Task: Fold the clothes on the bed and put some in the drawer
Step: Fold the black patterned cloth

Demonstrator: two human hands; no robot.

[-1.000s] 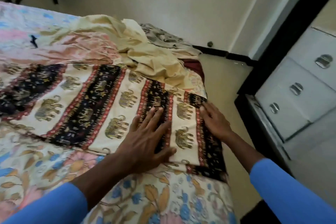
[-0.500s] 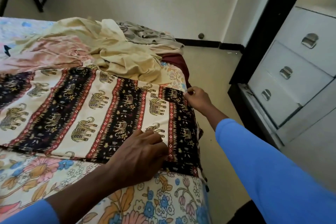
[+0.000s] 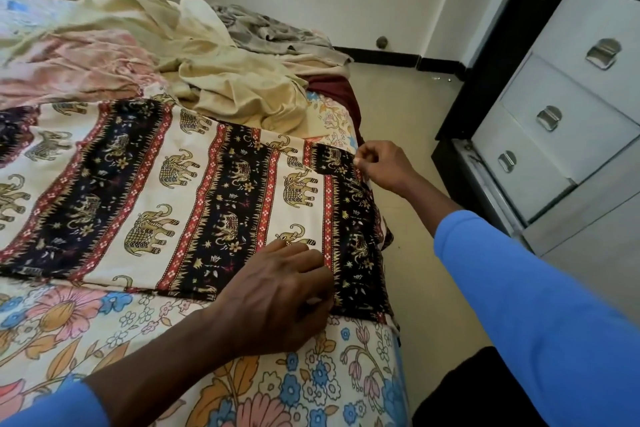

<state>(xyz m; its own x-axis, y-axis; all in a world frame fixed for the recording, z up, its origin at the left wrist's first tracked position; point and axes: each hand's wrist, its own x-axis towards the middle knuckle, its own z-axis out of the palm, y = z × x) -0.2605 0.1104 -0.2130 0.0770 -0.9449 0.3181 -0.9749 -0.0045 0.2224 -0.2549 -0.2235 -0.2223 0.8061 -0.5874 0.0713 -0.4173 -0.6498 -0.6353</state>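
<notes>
A: Cotton-looking elephant cloth (image 3: pixel 207 191), flat on bed (image 3: pixel 104 340), rt edge. Hands?
B: Left hand (image 3: pixel 273 298) pinches near hem, right hand (image 3: pixel 384 166) pinches far corner. Prob light, floppy, so lift by corners.

No readable text, labels, brands, numbers or signs anywhere in view.

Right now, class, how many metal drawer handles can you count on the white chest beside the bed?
3, all on the white chest: the top handle, the middle handle below and left of it, and the lowest handle. More may lie beyond the frame's edge.
</notes>
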